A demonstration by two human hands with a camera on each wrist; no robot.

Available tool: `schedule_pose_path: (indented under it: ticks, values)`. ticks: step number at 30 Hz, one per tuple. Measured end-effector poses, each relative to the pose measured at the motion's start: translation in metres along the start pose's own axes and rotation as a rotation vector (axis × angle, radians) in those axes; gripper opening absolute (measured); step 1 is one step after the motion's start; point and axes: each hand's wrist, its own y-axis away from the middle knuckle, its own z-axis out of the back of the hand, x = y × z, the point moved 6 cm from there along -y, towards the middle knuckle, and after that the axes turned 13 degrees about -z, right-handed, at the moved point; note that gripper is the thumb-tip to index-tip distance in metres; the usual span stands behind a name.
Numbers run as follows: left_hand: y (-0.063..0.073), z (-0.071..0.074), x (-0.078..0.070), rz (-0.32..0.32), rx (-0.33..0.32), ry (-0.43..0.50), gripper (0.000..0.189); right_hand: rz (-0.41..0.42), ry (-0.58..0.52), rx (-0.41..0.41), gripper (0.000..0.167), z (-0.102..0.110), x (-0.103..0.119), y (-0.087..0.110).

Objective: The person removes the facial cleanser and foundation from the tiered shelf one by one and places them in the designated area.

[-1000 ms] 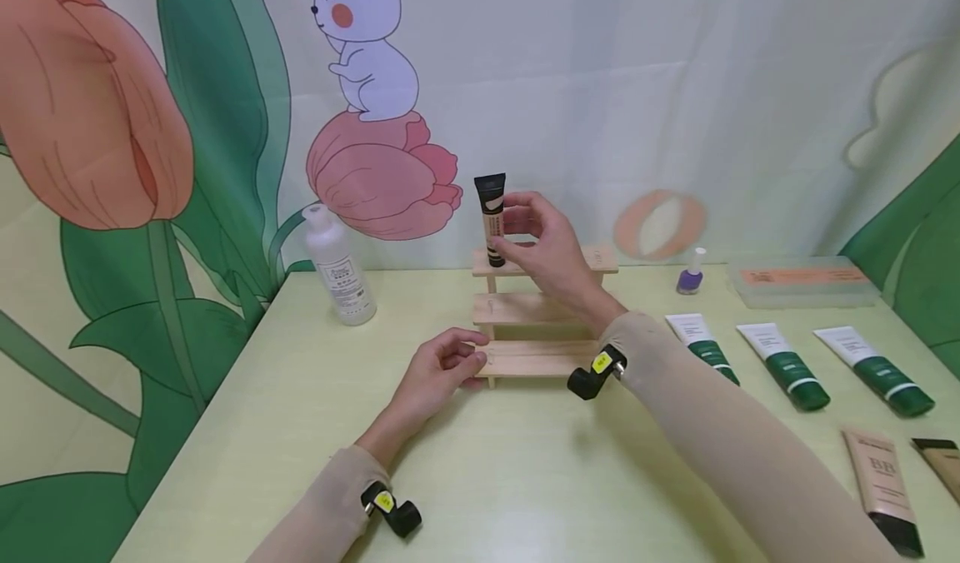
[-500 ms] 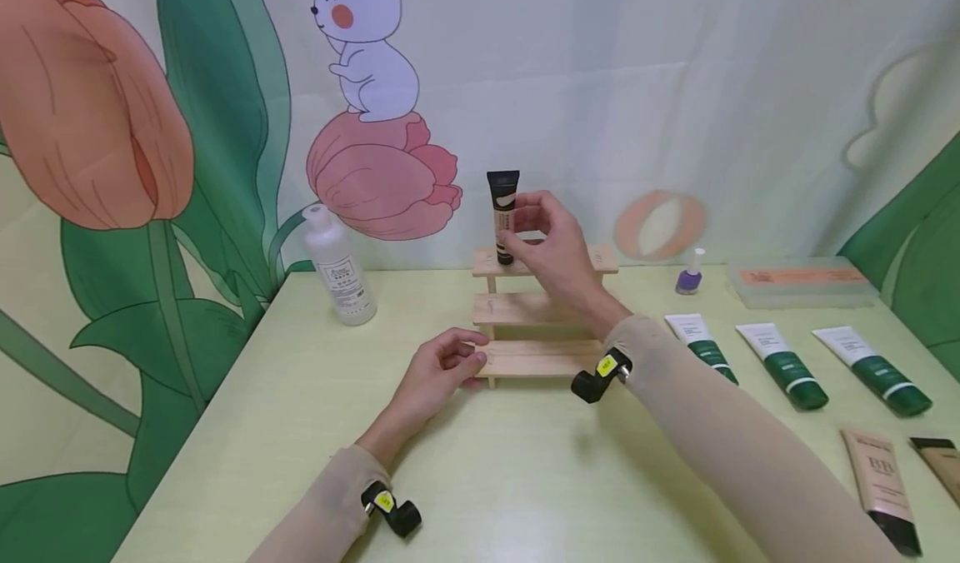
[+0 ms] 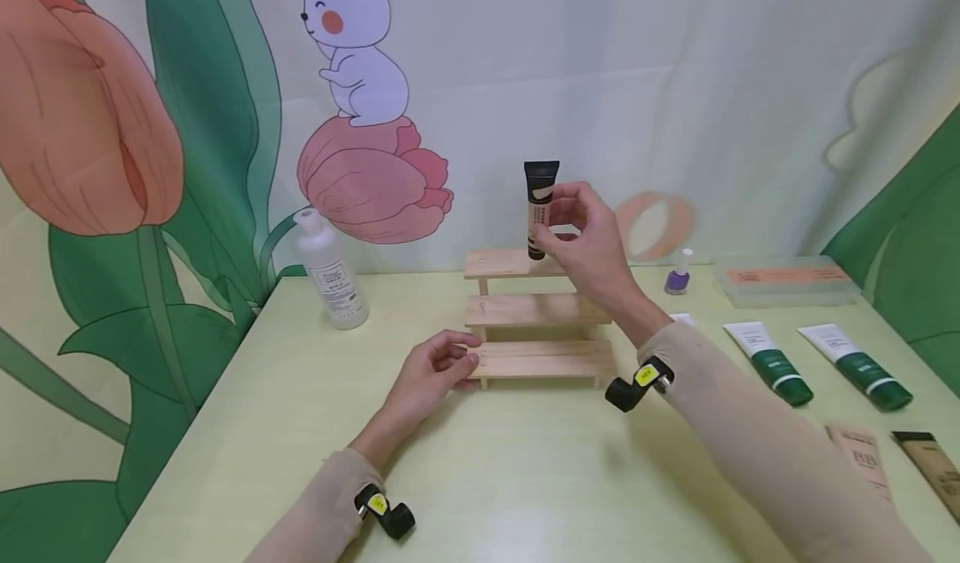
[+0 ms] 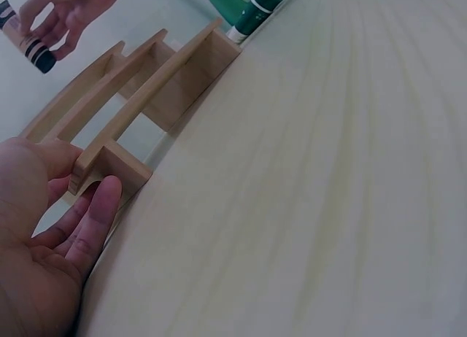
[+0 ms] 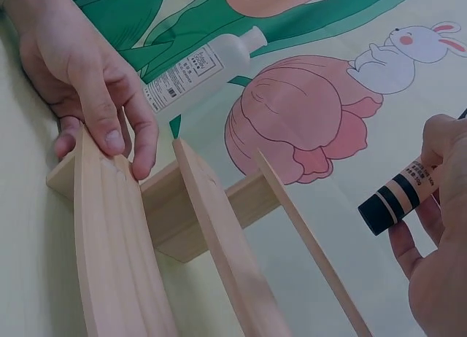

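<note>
My right hand (image 3: 592,246) pinches a small black and beige cosmetic tube (image 3: 537,206) between thumb and fingers, its cap pointing down. The tube is upright over the middle of the top tier of a three-tier wooden display rack (image 3: 543,361). In the right wrist view a gap shows between the tube's black cap (image 5: 376,214) and the top board. My left hand (image 3: 429,377) grips the left end of the lowest tier. In the left wrist view, fingers (image 4: 98,213) curl around that corner of the rack (image 4: 128,165).
A white bottle (image 3: 332,276) stands back left. At right are a purple nail polish bottle (image 3: 677,281), a clear plastic case (image 3: 787,286) and green-and-white tubes (image 3: 772,367). A pink BB tube (image 3: 861,455), partly behind the right sleeve, and a tan tube (image 3: 930,467) lie nearer.
My right hand has carried the cosmetic tube rightward, from the left end of the top tier toward its middle. The left hand keeps its grip on the rack. The head view has shifted slightly.
</note>
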Motion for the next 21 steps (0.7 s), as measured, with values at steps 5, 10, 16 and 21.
schedule_pose_path:
  ticks: [5,10,16,21]
  values:
    - [0.0,0.001,0.0,-0.005,0.0,0.0,0.023,0.012,0.007,-0.013,0.038,0.017,0.001,0.006]
    - [0.0,0.0,0.001,-0.006,0.003,-0.004,0.023,0.025,-0.006,-0.054,0.038,0.034,0.003,0.013]
    - [-0.001,-0.001,0.002,-0.01,-0.002,-0.004,0.023,0.027,0.009,-0.099,0.036,0.057,0.008,0.027]
    - [0.0,0.001,0.002,-0.007,-0.008,-0.001,0.022,0.033,0.068,-0.154,0.035,0.078,0.01,0.042]
